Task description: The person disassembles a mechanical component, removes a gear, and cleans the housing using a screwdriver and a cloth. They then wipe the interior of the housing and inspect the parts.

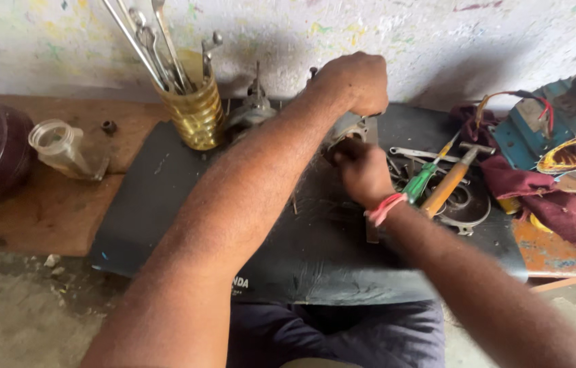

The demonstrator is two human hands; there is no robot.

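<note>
While the left hand (354, 82) is fisted over a metal part (356, 128) near the surface's (165, 197) back edge, the right hand (364, 170) curls beside it, perhaps gripping a hidden tool, with a hammer (448, 182) and screwdriver (424, 178) just right.

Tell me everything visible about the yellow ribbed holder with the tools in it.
The yellow ribbed holder is a translucent, amber-tinted cup with horizontal ridges, apparently plastic or glass. It stands upright at the back of the dark mat, near the wall. Several metal spanners lean out of it, up and to the left. Neither hand touches it.
</note>
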